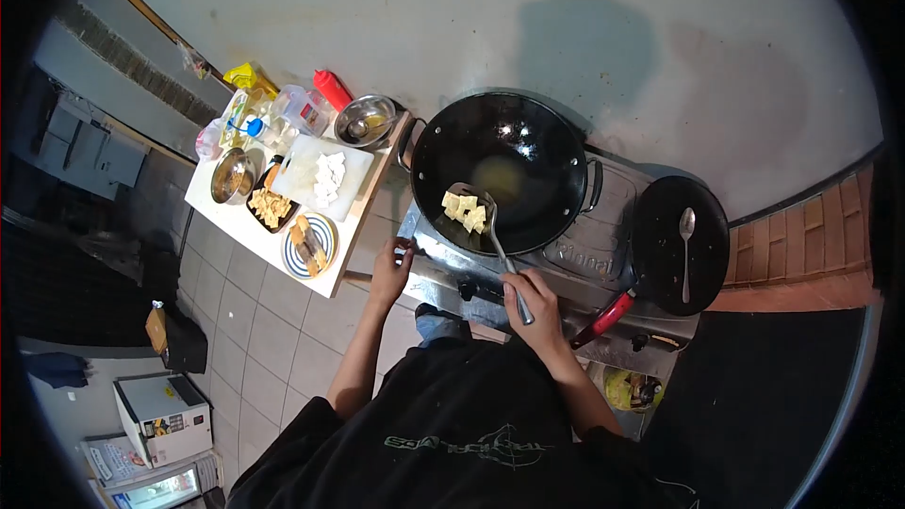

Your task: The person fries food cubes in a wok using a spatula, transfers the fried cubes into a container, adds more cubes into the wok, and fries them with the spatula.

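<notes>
My right hand (535,306) is wrapped around the handle of a metal skimmer (500,243). Several pale yellow cubes (464,212) rest on its head, over the near left side of a black wok (547,170). A small pool of oil (500,176) shows at the wok's bottom. My left hand (391,269) is in the air beside the stove's front left corner, fingers loosely bent and apart, holding nothing.
A black frying pan (660,254) with a red handle, a spoon (687,254) lying in it, sits right on the gas stove (589,259). The left table (330,281) bears a cutting board (353,184) with white pieces, a striped plate (325,231), bowls and bottles.
</notes>
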The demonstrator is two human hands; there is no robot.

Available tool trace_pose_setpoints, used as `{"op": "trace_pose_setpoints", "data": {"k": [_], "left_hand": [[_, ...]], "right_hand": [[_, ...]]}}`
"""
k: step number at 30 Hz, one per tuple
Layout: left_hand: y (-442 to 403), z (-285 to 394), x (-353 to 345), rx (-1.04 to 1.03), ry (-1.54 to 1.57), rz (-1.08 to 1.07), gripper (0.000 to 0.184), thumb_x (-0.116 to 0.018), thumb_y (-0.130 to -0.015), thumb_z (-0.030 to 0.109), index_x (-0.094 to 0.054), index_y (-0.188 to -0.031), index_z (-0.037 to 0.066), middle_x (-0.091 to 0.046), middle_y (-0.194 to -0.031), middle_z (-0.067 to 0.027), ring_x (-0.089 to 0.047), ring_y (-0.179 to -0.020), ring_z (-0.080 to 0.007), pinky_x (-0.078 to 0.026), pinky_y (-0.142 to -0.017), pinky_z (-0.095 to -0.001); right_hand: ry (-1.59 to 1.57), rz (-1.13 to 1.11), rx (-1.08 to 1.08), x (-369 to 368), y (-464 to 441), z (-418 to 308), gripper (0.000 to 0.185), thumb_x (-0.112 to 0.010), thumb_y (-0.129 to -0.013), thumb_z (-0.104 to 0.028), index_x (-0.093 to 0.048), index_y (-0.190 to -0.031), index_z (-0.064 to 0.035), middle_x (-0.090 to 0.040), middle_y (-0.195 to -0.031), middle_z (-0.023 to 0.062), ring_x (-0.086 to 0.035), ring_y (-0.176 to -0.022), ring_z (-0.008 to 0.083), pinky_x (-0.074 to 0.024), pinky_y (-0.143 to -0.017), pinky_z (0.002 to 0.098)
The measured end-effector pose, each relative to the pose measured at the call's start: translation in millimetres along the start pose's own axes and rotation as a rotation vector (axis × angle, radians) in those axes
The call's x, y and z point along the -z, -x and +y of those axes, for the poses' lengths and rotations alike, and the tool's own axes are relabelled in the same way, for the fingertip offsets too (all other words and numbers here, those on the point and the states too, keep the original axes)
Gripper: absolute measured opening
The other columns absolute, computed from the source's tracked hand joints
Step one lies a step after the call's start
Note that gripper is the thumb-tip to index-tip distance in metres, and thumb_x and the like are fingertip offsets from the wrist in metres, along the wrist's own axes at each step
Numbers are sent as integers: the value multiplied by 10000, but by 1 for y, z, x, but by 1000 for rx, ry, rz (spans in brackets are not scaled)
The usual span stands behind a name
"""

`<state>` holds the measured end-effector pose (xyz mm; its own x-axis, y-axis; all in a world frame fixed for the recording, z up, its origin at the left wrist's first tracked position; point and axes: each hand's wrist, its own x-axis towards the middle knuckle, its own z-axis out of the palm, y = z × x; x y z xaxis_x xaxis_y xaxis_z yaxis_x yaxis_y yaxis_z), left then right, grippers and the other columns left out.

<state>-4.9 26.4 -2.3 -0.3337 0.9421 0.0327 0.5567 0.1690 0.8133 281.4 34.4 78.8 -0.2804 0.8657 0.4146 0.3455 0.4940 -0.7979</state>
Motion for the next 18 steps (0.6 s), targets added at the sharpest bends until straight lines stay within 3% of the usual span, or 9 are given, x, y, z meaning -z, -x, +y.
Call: {"op": "trace_pose_setpoints", "data": {"k": [9,14,18], "left_hand": [[-13,-18,-1,-11,-147,-120,198,-711,-833,154,-625,-881,-18,-670,-876,-171,-652,-786,-317,-508,-693,-397],[-26,-25,3,59,-326,-209,369,-717,-814,364,-651,-823,1,-676,-823,-190,-651,-781,-374,-487,-725,-473],[-41,-29,3,107,-469,-301,410,-700,-812,430,-663,-848,23,-679,-859,-189,-652,-813,-376,-494,-723,-482]], "right_hand": [[19,-42,-17,0,2,-1,182,-631,-833,-21,-647,-1014,-29,-585,-882,146,-610,-787,328,-500,-700,394],[51,-43,-50,-1,6,-10,183,-636,-827,-20,-646,-1010,-25,-582,-896,151,-606,-811,331,-497,-719,407],[45,-45,-63,0,7,-13,183,-636,-829,-22,-646,-1012,-23,-584,-901,153,-613,-824,332,-498,-729,402]]}}
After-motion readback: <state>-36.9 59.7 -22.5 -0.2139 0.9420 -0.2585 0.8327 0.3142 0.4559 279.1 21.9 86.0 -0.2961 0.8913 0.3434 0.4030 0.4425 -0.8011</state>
